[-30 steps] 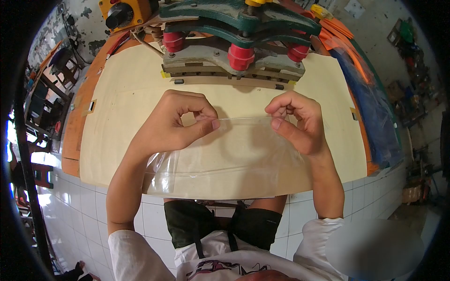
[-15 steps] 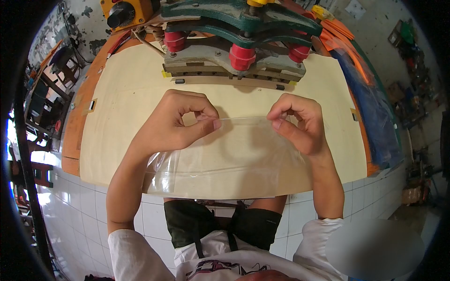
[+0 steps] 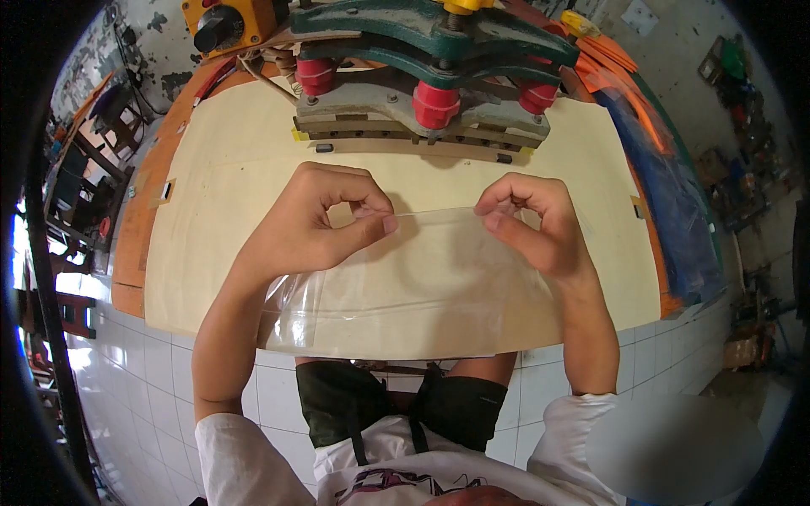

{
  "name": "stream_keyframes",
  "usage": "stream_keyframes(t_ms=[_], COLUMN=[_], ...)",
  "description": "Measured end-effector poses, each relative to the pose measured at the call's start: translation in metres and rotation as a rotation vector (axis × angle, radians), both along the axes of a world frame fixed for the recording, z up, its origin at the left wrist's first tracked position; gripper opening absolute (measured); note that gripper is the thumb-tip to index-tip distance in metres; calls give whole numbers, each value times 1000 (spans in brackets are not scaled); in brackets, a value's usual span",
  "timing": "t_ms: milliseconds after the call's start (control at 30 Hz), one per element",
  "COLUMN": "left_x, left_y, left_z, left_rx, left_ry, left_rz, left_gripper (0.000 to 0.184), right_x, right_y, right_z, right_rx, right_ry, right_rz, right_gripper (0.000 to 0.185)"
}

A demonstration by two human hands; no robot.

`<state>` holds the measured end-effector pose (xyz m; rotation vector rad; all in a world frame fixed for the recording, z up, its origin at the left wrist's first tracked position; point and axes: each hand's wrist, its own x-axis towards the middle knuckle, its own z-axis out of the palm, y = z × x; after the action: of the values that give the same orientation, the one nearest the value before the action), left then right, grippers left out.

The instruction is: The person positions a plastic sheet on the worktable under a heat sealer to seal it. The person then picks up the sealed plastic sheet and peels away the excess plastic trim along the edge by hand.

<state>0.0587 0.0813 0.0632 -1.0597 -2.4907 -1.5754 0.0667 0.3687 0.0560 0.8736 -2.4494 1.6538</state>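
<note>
The left hand (image 3: 325,219) pinches the far edge of a clear, glossy plastic sheet (image 3: 405,287) between thumb and forefinger. The right hand (image 3: 536,223) pinches the same edge further along, thumb pressed to the fingertips, and a straight stretch of that edge runs between the two hands. The sheet spreads from the hands toward the person's body, over the near part of a broad cream-coloured board (image 3: 219,185) — creases and bright reflections show toward its left side. Beyond the hands, well apart from them, stands a green and grey metal press (image 3: 422,114) with red plastic knobs (image 3: 436,105). A yellow box with a black dial (image 3: 221,27) sits at the far left. Orange strips (image 3: 603,52) and a dark blue plastic sheet (image 3: 671,211) lie on the right side — past the cream board, whose near edge lies above the person's dark shorts (image 3: 337,401).
</note>
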Motion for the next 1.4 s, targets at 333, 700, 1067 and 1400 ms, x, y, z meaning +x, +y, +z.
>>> stream_keyframes(t_ms=[333, 700, 1067, 1400], left_x=[0, 1, 2, 3], left_y=[0, 1, 5, 7], left_z=[1, -1, -3, -5], left_rx=[-7, -7, -34, -9], left_ry=[-26, -8, 17, 11], left_rz=[9, -8, -40, -38], left_gripper=[7, 8, 7, 7], right_x=[-1, 3, 3, 3], right_y=[-1, -8, -12, -15], right_z=[-6, -6, -9, -4], right_rx=[-97, -127, 0, -233], right_ry=[-72, -110, -45, -436], right_rz=[-38, -46, -89, -27], right_gripper=[13, 9, 11, 12])
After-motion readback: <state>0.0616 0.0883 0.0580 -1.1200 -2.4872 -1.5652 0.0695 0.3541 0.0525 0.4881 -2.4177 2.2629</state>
